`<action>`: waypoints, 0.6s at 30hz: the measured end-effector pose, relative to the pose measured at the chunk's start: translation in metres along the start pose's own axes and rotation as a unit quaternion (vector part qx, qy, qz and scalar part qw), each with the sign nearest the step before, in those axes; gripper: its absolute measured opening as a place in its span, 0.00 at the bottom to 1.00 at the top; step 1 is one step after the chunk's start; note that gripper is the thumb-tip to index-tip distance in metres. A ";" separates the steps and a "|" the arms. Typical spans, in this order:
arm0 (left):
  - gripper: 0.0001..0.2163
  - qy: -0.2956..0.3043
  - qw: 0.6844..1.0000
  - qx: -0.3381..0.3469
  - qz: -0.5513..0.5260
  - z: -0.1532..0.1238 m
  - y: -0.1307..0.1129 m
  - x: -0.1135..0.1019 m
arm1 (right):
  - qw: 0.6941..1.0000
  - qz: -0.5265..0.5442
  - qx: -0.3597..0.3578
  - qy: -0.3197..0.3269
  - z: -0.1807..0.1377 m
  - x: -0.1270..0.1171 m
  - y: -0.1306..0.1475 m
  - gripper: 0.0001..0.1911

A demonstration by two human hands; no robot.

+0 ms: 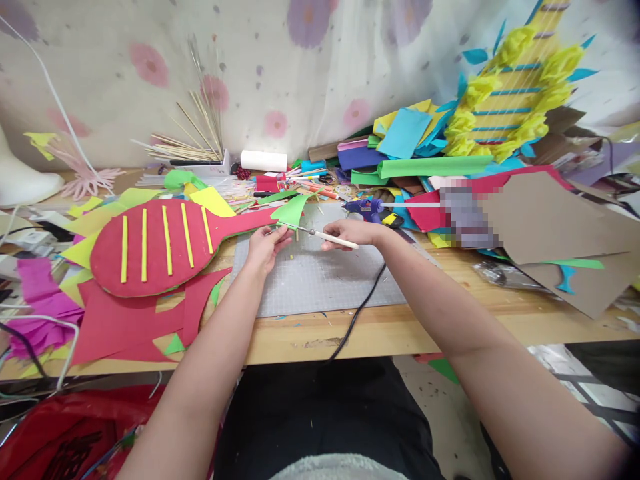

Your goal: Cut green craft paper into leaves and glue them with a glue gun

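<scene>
Over the cutting mat, my left hand pinches a small piece of green craft foam or paper. My right hand grips white-handled scissors, whose blades point left and reach the lower edge of the green piece, close to my left fingertips. Left of my hands lies a red lute-shaped cutout with several yellow strips across its round body and a green edge underneath. Its neck extends right, passing behind my left hand's green piece. A blue glue gun rests just beyond my right hand.
Red sheet scraps lie at the front left. Brown cardboard and coloured sheets pile up on the right, near a yellow decorated instrument shape. Wooden sticks stand at the back. A black cable hangs over the table edge.
</scene>
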State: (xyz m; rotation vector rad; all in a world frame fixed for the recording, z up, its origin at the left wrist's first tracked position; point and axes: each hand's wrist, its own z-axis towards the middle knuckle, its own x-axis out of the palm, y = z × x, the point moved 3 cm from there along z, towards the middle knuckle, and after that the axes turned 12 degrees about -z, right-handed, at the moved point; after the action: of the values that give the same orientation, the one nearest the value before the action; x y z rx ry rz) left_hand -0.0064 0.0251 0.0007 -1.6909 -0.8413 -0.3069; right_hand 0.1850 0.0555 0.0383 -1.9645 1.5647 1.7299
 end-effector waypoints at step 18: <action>0.15 0.008 1.000 0.002 0.008 -0.004 0.001 0.004 | 1.000 -0.001 -0.018 0.016 0.004 0.000 0.000 0.25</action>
State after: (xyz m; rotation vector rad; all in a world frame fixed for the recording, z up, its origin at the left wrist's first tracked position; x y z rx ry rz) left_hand -0.0023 0.0226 0.0035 -1.6889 -0.8156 -0.3060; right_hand 0.1819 0.0579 0.0367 -2.0187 1.5515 1.7457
